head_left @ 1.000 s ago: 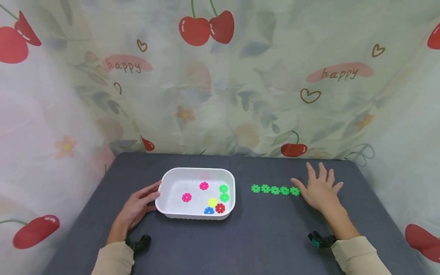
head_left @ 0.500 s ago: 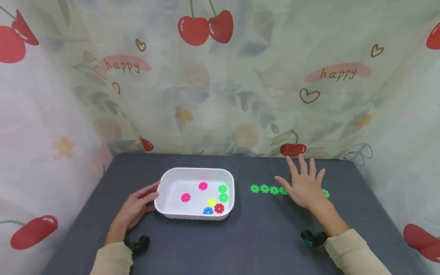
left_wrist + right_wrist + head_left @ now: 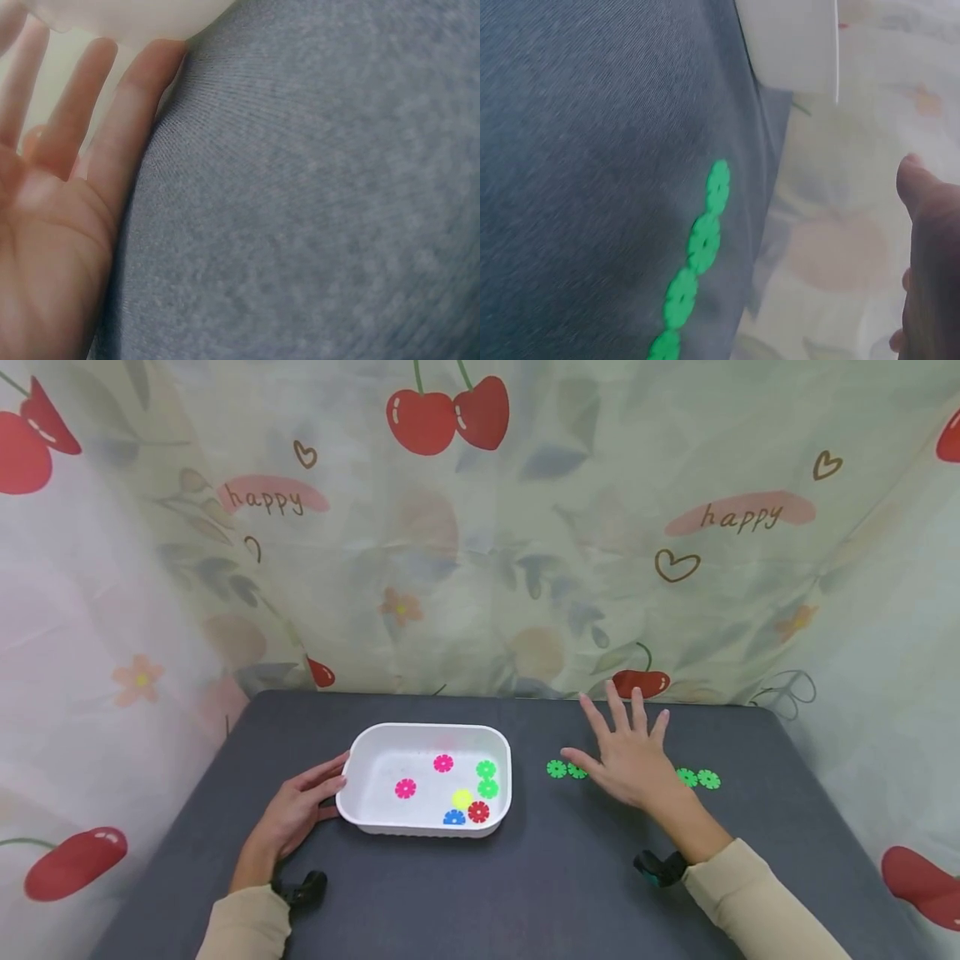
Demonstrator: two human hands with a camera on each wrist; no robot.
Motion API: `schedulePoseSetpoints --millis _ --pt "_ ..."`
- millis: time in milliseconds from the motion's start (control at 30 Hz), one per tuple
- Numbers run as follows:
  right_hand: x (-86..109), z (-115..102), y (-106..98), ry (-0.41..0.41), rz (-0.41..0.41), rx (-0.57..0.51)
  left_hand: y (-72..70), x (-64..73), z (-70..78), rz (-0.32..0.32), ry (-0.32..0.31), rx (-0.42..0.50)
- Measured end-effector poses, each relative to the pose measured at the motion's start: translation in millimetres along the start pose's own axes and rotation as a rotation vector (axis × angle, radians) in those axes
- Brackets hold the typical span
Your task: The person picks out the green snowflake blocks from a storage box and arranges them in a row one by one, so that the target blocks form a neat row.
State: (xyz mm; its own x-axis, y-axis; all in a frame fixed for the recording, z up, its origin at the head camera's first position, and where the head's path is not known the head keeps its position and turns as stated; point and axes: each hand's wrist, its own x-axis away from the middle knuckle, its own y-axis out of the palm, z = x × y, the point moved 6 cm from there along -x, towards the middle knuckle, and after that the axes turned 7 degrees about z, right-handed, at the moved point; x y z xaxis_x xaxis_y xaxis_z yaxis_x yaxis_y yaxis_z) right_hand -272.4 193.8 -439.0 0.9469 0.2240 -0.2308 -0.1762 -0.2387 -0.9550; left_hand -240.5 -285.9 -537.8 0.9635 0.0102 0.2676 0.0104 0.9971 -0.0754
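Observation:
My left hand touches the left end of a white plastic tray; in the left wrist view its fairly straight fingers meet the tray's wall. A row of green notched plastic discs, joined edge to edge, lies right of the tray. Over the middle of that row is my right hand, fingers spread and holding nothing, hiding several discs. The right wrist view shows the disc chain on the cloth, with the thumb at the right.
Inside the tray lie two pink discs, two green discs, a yellow disc, a red disc and a blue disc. Dark grey cloth covers the table. A patterned curtain hangs behind and beside it.
My right hand has moved left along the green row, from its right end to over its middle, uncovering the discs at that end. My left hand keeps its place at the tray.

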Motion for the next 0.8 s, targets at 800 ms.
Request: schedulePoseSetpoints --millis 800 --pt "-14.5 -92.0 28.2 -0.198 -0.065 -0.070 -0.8 1.9 -0.1 0.013 -0.005 -0.023"
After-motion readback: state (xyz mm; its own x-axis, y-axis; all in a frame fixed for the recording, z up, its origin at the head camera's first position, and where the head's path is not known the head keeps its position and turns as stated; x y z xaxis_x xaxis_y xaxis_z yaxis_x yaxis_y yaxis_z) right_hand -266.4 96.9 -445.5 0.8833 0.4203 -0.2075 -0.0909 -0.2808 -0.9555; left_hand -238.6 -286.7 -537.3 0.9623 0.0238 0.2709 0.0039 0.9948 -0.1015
